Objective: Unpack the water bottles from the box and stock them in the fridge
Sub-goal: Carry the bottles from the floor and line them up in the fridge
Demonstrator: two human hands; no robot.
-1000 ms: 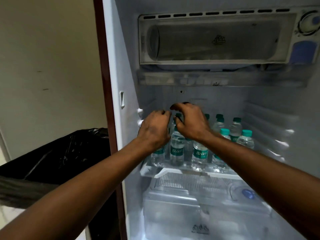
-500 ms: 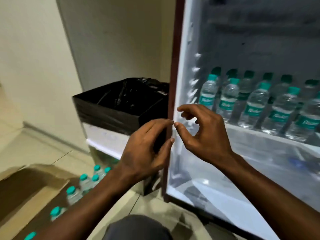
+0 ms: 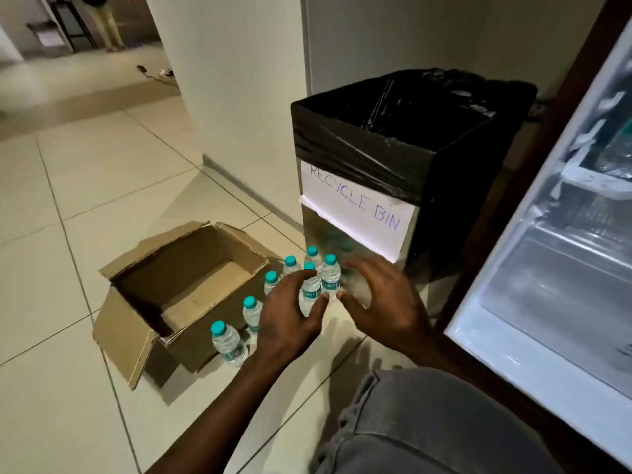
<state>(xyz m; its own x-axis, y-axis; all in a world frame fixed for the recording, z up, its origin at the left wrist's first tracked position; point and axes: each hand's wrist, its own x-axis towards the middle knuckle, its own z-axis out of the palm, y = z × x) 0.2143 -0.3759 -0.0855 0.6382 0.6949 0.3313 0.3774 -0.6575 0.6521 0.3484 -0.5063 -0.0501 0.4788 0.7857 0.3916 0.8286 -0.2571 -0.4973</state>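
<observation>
Several small water bottles (image 3: 228, 343) with teal caps stand on the tiled floor beside an open cardboard box (image 3: 178, 295), whose visible inside holds nothing. My left hand (image 3: 289, 318) and my right hand (image 3: 379, 302) hover just above the cluster of bottles nearest the bin, fingers spread and relaxed, holding nothing. One of those bottles (image 3: 330, 276) shows between the two hands. The open fridge (image 3: 561, 261) fills the right edge of the view, its lit interior partly visible.
A bin (image 3: 403, 172) lined with a black bag and labelled "RECYCLE BIN" stands between the bottles and the fridge. My knee in grey cloth (image 3: 427, 422) is low in the foreground. A white wall corner (image 3: 232, 97) rises behind the box.
My view has swung from the fridge shelf down and left to the floor. Both hands have left the stocked bottles in the fridge and come down over the bottles by the box.
</observation>
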